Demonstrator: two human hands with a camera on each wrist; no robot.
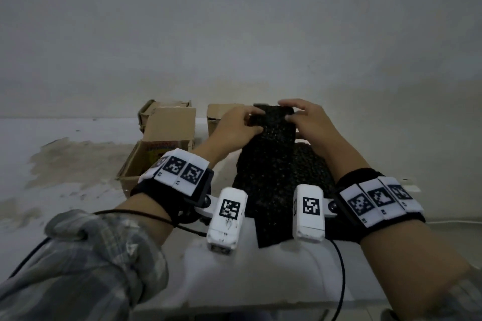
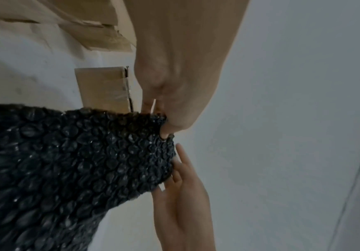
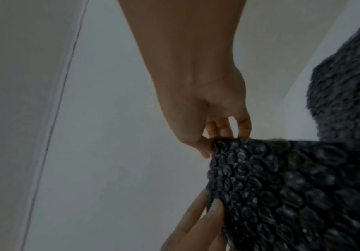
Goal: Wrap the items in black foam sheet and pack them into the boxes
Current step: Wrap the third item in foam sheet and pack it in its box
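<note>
A black bubbled foam sheet (image 1: 273,164) runs from the near table edge up to my hands, its far end lifted. My left hand (image 1: 254,122) pinches the far left corner, thumb on top in the left wrist view (image 2: 166,130). At the far right corner my right hand (image 1: 289,112) grips the same end, fingers curled over the edge (image 3: 215,142). A rounded mass of foam (image 1: 313,164) bulges under the sheet's right side. No item shows; whatever lies beneath is hidden.
An open cardboard box (image 1: 156,156) with a colourful printed item inside stands left of the sheet, its flap up. Two more cardboard boxes (image 1: 167,108) (image 1: 219,114) sit against the back wall. The white table (image 1: 65,164) has a brownish stain at left. Cables trail from both wrist cameras.
</note>
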